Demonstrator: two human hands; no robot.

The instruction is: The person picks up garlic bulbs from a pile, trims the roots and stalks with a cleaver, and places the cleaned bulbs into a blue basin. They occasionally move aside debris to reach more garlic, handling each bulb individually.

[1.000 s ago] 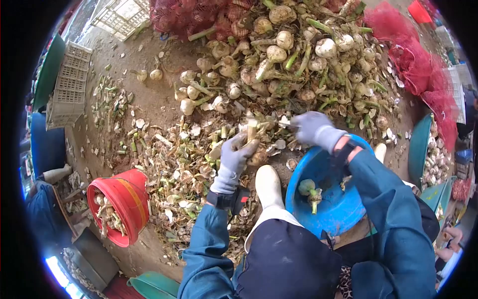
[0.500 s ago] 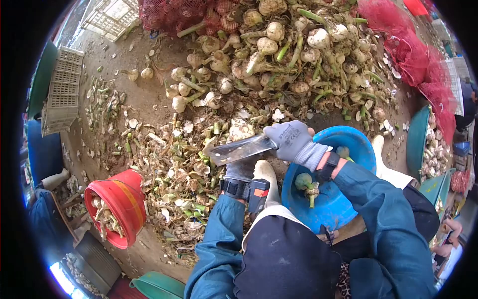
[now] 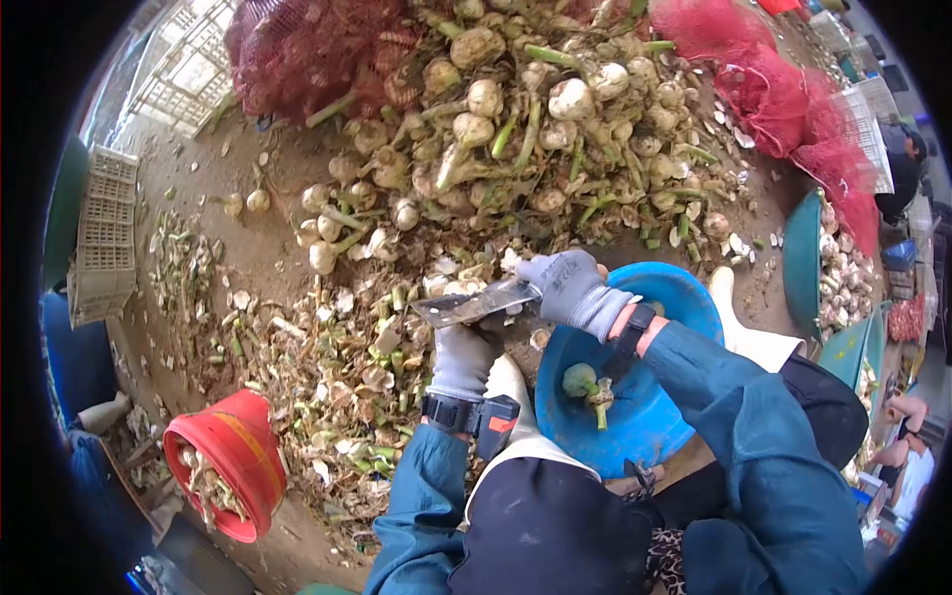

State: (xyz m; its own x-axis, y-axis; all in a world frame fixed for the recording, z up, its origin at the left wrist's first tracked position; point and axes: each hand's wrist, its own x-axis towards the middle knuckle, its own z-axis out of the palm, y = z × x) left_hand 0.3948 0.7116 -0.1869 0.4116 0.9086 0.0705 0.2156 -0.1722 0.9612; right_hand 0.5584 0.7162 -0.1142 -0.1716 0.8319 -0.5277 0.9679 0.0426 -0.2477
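My grey-gloved right hand [image 3: 570, 286] has its fingers clamped on a flat steel cleaver [image 3: 474, 304]. The blade lies level just above my left hand [image 3: 464, 355], beside the blue plastic basin [image 3: 650, 421]. I cannot tell how the left fingers sit.

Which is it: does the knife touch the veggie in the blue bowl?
Apart. The head view shows the knife in the right hand, out over the scraps; the veggie lies inside the blue bowl, well clear.

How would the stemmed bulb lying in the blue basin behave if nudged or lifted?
The bulb looks round, so it would likely roll along the curved wall of the blue basin. Its short green stem seems stiff, probably a usable handle.
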